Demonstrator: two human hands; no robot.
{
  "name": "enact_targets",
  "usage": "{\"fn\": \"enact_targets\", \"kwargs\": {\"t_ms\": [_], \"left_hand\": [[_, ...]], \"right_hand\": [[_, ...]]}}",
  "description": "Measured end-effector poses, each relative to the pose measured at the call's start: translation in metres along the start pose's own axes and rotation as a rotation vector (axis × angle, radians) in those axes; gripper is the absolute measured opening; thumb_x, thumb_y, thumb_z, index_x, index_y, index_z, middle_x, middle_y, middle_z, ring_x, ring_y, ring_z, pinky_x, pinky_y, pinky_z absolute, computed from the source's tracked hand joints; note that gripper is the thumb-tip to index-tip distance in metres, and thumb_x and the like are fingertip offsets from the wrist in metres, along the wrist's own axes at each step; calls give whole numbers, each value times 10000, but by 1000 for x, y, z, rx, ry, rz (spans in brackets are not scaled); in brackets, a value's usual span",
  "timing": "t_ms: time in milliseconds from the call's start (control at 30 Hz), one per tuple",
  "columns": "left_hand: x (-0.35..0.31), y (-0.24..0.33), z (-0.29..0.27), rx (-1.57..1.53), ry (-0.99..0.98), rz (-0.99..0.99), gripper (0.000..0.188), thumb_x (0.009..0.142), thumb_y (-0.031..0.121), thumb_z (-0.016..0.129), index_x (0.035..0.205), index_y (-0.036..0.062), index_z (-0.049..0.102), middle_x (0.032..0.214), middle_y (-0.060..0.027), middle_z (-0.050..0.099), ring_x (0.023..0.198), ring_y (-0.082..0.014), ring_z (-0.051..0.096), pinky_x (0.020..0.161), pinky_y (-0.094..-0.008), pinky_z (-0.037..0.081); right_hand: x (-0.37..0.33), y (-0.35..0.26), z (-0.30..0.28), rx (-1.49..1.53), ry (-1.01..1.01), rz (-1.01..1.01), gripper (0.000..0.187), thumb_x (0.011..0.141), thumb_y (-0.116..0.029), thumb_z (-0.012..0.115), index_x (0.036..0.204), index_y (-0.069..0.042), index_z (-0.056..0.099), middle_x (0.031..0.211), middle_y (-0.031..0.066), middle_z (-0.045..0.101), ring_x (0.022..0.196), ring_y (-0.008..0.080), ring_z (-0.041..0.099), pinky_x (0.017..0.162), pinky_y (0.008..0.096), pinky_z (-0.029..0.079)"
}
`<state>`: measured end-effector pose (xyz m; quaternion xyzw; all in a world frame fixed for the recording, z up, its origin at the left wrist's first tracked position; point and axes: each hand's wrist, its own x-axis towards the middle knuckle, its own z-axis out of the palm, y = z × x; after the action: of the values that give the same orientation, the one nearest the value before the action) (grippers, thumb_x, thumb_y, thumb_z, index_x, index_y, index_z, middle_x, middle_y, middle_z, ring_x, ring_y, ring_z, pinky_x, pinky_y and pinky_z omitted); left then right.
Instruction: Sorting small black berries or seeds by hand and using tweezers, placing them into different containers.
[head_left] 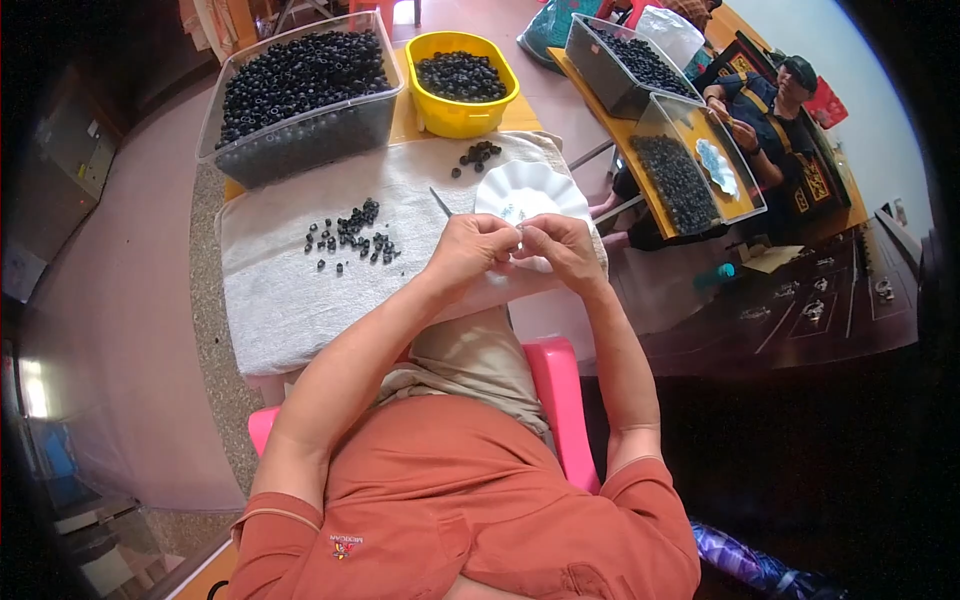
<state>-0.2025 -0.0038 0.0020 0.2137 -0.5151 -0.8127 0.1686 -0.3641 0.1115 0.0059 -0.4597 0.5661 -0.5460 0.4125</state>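
My left hand (468,252) and my right hand (566,250) meet at the fingertips over the near rim of a white scalloped dish (548,186). Both are closed in a pinch, and the small thing between them is too tiny to name. A thin grey pointed tool (439,199) sticks out past my left hand; I cannot tell whether that hand grips it. Little pale bits (514,213) lie in the dish. On the white towel (290,290), left of my hands, small black ring-like parts (360,232) are scattered, with a smaller group (478,156) beyond the dish's left side.
A clear bin (300,150) full of black parts and a yellow tub (458,118) of them stand at the table's far side. Across at the right, a person (765,120) sits by another table with two clear bins (675,185). A pink chair (562,400) is beneath me.
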Motion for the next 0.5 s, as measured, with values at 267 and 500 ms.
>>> {"fn": "enact_targets", "kwargs": {"t_ms": [267, 500], "left_hand": [[3, -2, -2, -42, -7, -29, 154, 901, 133, 682, 934, -17, 691, 865, -75, 687, 694, -112, 626, 605, -238, 531], [2, 1, -2, -45, -17, -52, 150, 892, 123, 693, 934, -21, 689, 862, -71, 686, 701, -116, 632, 620, -253, 548]], "right_hand": [[-1, -5, 8, -174, 80, -158, 141, 945, -48, 615, 1014, 59, 674, 878, 71, 702, 809, 133, 679, 739, 254, 556], [-3, -12, 8, 27, 132, -88, 113, 862, -20, 660, 931, 63, 691, 830, 98, 712, 773, 153, 689, 752, 268, 557]]}}
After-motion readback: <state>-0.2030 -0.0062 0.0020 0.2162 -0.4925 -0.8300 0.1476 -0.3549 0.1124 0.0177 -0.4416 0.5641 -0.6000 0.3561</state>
